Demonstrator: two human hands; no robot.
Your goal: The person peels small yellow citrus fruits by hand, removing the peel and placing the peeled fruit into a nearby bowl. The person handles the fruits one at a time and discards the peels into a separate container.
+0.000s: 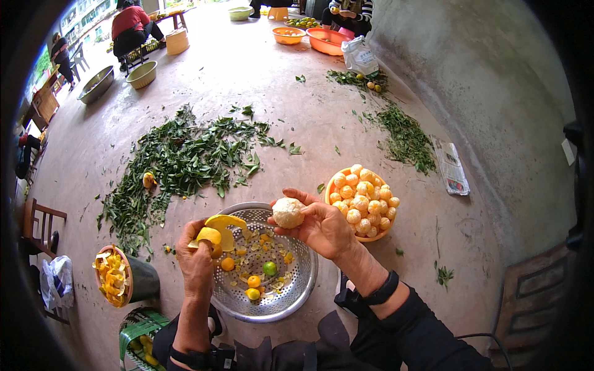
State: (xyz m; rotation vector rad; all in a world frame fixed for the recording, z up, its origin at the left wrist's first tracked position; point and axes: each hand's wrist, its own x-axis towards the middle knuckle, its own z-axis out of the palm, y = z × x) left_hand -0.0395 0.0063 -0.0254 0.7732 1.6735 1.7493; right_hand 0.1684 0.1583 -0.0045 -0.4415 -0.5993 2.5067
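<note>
My right hand point(318, 222) holds a peeled citrus fruit point(288, 213), pale with white pith, over the far right rim of a perforated metal colander point(297, 297). In my left hand point(197, 252) is a piece of yellow citrus peel point(225, 227), curled and hanging in strips above the colander's left side. Small unpeeled fruits, among them a green one point(269, 268) and an orange one point(227, 264), lie in the colander among peel scraps. Just beyond my right hand stands an orange basin point(330, 185) heaped with peeled citrus fruits point(360, 202).
At left a bucket point(144, 280) holds peels point(112, 274); a green woven basket point(144, 327) with yellow fruit stands nearer. Leaves point(185, 153) cover the floor ahead. A folded newspaper point(450, 167) lies by the right wall point(492, 83). Several people sit farther off, one in red point(127, 23).
</note>
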